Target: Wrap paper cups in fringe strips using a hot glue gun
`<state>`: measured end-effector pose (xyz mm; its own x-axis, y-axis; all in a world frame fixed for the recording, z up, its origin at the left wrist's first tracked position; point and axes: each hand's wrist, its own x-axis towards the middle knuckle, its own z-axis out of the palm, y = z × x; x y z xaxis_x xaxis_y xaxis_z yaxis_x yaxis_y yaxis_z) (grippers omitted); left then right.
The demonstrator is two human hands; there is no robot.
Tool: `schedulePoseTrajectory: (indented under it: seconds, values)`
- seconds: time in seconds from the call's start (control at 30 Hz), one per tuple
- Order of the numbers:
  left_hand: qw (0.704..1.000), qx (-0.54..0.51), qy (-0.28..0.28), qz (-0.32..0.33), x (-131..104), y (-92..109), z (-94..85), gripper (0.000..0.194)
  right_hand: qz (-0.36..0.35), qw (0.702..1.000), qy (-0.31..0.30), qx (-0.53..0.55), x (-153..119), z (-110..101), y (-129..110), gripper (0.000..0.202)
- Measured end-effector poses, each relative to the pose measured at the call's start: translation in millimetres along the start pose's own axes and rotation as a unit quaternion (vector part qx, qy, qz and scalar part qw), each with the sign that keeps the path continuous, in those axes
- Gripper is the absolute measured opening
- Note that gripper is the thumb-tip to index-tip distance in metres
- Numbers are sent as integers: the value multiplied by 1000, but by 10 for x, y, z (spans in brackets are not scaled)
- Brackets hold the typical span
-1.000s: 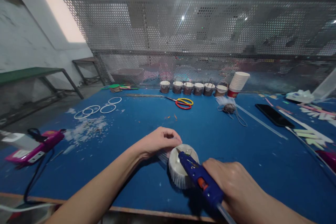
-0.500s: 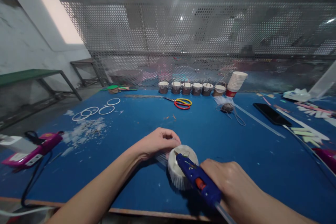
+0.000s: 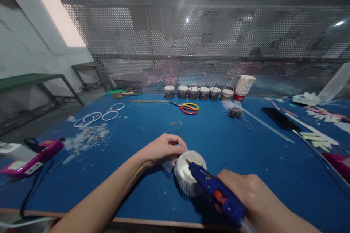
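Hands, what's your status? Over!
Right hand gripping blue glue gun, nozzle over white cup. Left hand at cup's edge. Scissors lie beyond, out of the way.

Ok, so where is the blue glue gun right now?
In the head view, the blue glue gun is below and right of centre, held in the right hand, its nozzle at the top of the pleated white cup.
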<state>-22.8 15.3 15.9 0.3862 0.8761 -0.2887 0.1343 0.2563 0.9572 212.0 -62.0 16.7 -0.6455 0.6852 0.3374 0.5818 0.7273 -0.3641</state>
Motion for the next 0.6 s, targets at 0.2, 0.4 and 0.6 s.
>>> schedulePoseTrajectory:
  seconds: [0.2,0.4,0.6]
  values:
    - [1000,23,1,17,-22,21,-21,22,255,952,99,137,38,-111,217,28]
    - [996,76,20,48,-93,70,-76,20,366,909,106,167,171,12,713,45]
    - [981,167,43,88,-220,108,-47,14,266,955,123,37,128,238,944,35]
